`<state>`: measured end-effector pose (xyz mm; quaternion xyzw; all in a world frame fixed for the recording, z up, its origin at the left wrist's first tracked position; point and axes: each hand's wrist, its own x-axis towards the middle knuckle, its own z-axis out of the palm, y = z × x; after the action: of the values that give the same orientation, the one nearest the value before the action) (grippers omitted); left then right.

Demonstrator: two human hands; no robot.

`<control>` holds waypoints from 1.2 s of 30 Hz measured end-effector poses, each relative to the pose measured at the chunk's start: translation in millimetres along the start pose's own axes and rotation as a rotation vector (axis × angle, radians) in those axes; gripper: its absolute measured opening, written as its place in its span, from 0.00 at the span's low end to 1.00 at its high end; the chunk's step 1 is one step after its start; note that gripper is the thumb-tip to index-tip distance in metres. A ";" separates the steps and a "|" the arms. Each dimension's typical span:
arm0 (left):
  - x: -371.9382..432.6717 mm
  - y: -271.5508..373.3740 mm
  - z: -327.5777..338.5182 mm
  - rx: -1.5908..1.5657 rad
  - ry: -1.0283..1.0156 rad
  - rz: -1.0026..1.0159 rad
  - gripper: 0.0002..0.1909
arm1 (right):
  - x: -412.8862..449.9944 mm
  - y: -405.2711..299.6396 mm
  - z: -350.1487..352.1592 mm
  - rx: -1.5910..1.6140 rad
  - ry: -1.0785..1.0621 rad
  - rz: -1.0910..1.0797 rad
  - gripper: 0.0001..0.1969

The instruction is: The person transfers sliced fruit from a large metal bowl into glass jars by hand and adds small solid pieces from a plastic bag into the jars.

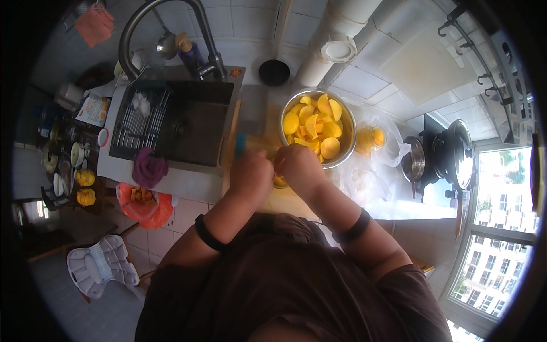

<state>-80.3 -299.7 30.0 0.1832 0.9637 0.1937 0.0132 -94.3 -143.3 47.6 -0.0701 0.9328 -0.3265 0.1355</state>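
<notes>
Both hands meet at the front of the wooden cutting board, over a clear container with yellow fruit inside, probably a jar. My left hand is curled at its left side, and my right hand bends over its top from the right. The fingertips and most of the container are hidden by the hands. Touching or close behind my right hand stands a steel bowl heaped with yellow fruit slices, which look like mango. To its right is a glass jar with similar yellow pieces.
A sink with a curved faucet lies left, a purple cloth on its front edge. Below hangs a red bag with scraps. Plastic bags lie right, before a stove with a pan and a lidded pot.
</notes>
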 end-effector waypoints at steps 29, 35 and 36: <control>9.4 18.7 -6.9 0.031 -0.140 -0.058 0.03 | -10.3 0.5 15.5 -0.241 0.072 -0.097 0.05; 1.9 16.6 -11.3 0.014 -0.136 -0.170 0.04 | -13.9 1.7 23.7 -0.271 0.088 -0.175 0.06; 4.8 16.8 -12.3 0.024 -0.166 -0.232 0.06 | -12.5 1.6 25.1 -0.274 0.149 -0.216 0.06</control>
<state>-80.1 -288.0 48.0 0.0863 0.9763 0.1635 0.1129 -74.9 -154.1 30.4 -0.1634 0.9630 -0.2133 0.0194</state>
